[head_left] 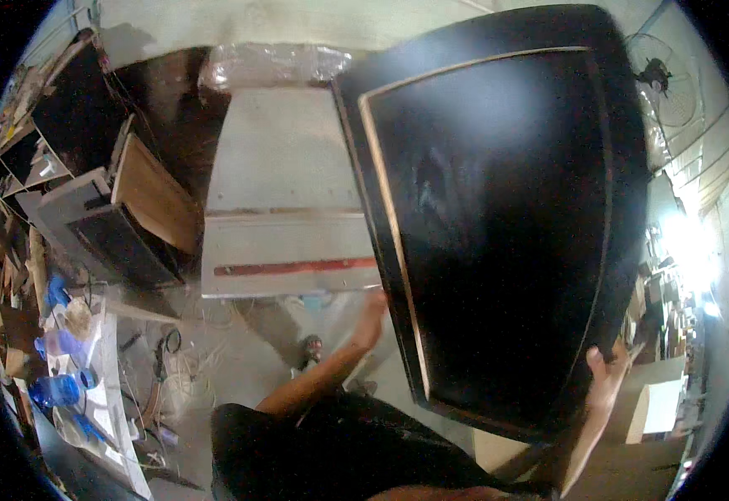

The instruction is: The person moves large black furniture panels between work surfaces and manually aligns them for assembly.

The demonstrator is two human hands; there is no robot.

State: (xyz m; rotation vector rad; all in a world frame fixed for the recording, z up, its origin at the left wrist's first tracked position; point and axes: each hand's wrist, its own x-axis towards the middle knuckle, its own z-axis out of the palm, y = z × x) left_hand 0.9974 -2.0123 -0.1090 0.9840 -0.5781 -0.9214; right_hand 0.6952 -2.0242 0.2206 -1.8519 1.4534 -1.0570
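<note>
A large black panel (498, 234), like a framed cabinet door, stands tilted before me and fills the right half of the head view. A thin pale line runs along its inner frame. My right hand (607, 376) grips its lower right edge, with the thumb on the front face and the other fingers mostly out of sight. At the lower left edge, my left hand (370, 319) is closed against the panel; its fingertips are blurred and partly hidden. Behind the panel's left side lies a pale work surface (285, 159) with a red strip (297, 266) across its near part.
Clear plastic wrapping (276, 67) sits at the work surface's far end. Wooden panels (155, 192) lean at the left. Nearer, a white bench (109, 376) carries a blue bottle (55, 390). Cables (185, 371) lie on the floor. A fan (655, 75) stands far right.
</note>
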